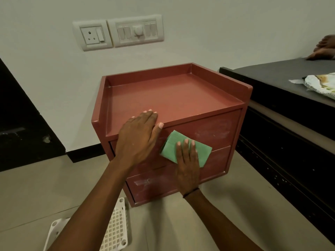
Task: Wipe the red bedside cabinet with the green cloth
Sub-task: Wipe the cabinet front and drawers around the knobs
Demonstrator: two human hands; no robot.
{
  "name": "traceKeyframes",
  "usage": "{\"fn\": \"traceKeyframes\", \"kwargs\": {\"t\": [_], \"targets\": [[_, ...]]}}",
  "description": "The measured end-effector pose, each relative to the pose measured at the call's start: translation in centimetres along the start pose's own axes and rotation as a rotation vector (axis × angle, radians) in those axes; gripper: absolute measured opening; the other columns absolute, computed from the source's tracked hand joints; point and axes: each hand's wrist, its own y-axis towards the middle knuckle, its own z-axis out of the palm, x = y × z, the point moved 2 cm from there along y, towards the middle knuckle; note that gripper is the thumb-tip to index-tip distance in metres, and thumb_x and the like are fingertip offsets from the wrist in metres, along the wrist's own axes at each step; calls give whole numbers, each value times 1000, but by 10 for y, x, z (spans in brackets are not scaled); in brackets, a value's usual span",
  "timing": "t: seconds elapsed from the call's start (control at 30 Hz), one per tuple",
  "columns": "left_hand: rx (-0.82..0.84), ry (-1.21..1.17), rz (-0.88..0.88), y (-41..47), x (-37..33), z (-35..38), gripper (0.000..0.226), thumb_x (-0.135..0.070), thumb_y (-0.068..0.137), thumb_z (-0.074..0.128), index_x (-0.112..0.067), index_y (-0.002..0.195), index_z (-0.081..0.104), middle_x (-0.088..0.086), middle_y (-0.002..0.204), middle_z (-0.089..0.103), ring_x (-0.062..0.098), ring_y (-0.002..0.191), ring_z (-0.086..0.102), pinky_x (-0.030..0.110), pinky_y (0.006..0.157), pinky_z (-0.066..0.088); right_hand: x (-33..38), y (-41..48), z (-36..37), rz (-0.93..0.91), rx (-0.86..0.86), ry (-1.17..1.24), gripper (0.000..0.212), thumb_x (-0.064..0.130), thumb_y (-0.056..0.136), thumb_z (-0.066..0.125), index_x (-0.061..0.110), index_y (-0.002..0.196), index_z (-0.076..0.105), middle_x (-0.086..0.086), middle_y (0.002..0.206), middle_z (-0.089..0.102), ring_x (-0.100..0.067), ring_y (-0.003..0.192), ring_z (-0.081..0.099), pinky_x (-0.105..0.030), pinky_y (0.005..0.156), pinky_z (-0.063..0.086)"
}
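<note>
Midway, by the look: green cloth [184, 148] pressed flat by open right hand [187, 164] against red bedside cabinet [174, 98] upper drawer front; left hand [137, 136] spread on front edge; pale smears remaining.

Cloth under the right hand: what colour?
Plain green cloth, no pattern; head view.
</note>
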Motion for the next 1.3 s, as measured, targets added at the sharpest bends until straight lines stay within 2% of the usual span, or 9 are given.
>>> {"fn": "traceKeyframes", "kwargs": {"t": [0.13,0.23,0.37,0.6,0.67,0.8,0.87,1.1,1.3], "targets": [[10,2,10,1,1,0,71,-57,102,11,-19,152,44,3,158,43,18,147,38,40,120,27,-40,-16,0,-180,73,-142,89,10,84,50,19,159,3,-3,167,-5,-33,154,1,-54,120,15],[2,3,11,0,1,2,70,-57,103,12,-19,152,45,3,157,44,18,146,39,41,120,29,-30,-11,-2,-67,54,-80,86,9,88,48,18,159,1,-3,167,-4,-30,154,1,-53,120,18],[-9,6,7,0,2,2,65,-54,104,18,-18,150,47,3,156,46,19,145,41,41,119,30,8,-3,4,82,-24,62,72,-1,94,31,15,158,3,-13,165,5,-33,154,1,-52,120,24],[-11,12,23,1,2,2,65,-53,105,18,-17,150,47,5,156,46,20,144,42,42,118,30,-37,-16,0,-186,124,-105,96,3,83,57,26,159,3,0,167,-5,-34,154,-2,-55,119,19],[-16,12,25,0,2,1,66,-53,105,17,-16,150,47,5,156,46,21,144,42,42,118,30,-32,-28,-12,-21,123,28,93,-1,84,52,27,159,5,2,168,0,-31,154,1,-56,120,21],[-11,2,28,-1,1,1,67,-54,105,16,-16,150,47,6,155,47,22,144,42,43,118,30,-25,-66,-26,637,-100,402,68,-2,96,37,16,158,16,1,167,11,-20,155,6,-51,122,22],[-11,2,31,-1,0,1,67,-54,105,16,-15,150,47,7,155,47,23,144,42,44,117,30,-25,-83,-30,733,-122,426,68,-8,97,37,15,158,16,2,167,11,-17,154,8,-52,121,24],[-25,4,42,0,0,0,65,-52,105,20,-14,148,49,9,154,48,25,143,44,46,117,34,-9,-114,-14,485,233,380,72,-7,98,41,20,159,12,10,167,-1,-14,154,1,-35,122,23],[-35,17,56,1,2,2,65,-53,105,19,-14,149,48,9,154,48,25,143,44,45,116,33,2,-127,18,387,385,158,77,8,99,46,15,159,-3,-1,167,-12,-20,154,-6,-37,121,26]]}}
